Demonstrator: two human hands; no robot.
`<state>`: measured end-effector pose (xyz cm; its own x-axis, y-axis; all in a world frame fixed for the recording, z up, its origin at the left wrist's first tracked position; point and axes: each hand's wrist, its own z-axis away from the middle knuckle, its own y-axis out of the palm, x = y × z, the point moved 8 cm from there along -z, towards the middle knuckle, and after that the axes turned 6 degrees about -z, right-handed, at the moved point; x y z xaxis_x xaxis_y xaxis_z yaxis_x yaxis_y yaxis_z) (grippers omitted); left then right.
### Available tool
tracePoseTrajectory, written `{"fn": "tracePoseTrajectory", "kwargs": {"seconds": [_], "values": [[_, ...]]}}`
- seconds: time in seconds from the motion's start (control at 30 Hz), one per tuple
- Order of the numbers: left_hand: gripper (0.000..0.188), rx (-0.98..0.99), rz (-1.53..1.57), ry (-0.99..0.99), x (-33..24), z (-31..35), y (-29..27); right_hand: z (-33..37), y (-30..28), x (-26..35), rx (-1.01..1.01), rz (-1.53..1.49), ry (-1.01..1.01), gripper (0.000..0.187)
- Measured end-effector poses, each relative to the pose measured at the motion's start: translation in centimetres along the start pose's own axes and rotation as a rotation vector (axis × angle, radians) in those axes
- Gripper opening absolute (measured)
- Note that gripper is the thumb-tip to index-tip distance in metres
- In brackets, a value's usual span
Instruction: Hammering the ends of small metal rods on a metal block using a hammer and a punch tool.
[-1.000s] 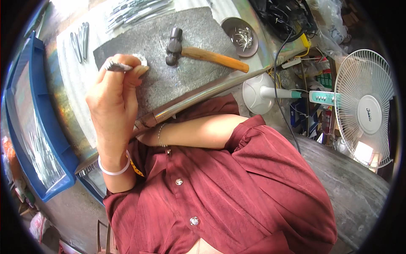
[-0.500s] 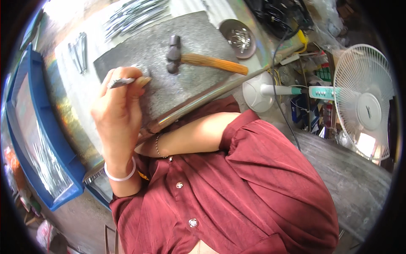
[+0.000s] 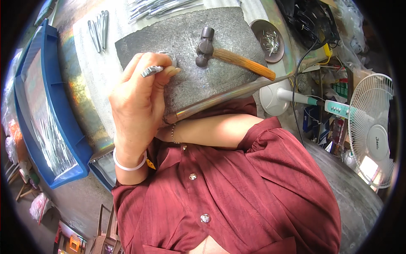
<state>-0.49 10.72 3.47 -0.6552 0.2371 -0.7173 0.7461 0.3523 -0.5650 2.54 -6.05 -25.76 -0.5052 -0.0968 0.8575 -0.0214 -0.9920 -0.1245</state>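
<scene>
My left hand (image 3: 141, 91), with a white bangle at its wrist, is closed in a pinch over the left part of a dark grey stone slab (image 3: 203, 89). From between its thumb and fingers sticks the end of a slim silvery metal piece (image 3: 152, 71); its other end is hidden by the hand. A ball-peen hammer (image 3: 243, 63) with a wooden handle lies on the slab to the right. Across my body, my right arm reaches left, and my right hand (image 3: 163, 133) is mostly hidden behind my left wrist, below the table edge. Its fingers do not show.
Slim metal pieces (image 3: 98, 31) lie at the far left, more (image 3: 163, 7) behind the slab. A round dish (image 3: 277, 50) holds small metal bits. A blue tray (image 3: 69, 127) of metal strips stands left. A fan (image 3: 376, 139) and a dark cable (image 3: 294, 91) are right.
The whole view has shifted, so slab, hammer and hands appear further right. My left hand keeps its pinch on the metal piece over the slab; the hammer has not moved on it.
</scene>
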Motion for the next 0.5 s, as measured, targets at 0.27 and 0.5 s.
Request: {"fn": "tracePoseTrajectory", "kwargs": {"seconds": [0.27, 0.5], "values": [[0.016, -0.013, -0.018, -0.013, -0.08, 0.26, 0.01, -0.78, -0.29, 0.29, 0.036, -0.052, 0.005, 0.034], [0.011, -0.02, -0.029, 0.007, -0.44, 0.16, 0.08, -1.01, 0.28, 0.89, 0.037, -0.09, 0.025, 0.034]]}}
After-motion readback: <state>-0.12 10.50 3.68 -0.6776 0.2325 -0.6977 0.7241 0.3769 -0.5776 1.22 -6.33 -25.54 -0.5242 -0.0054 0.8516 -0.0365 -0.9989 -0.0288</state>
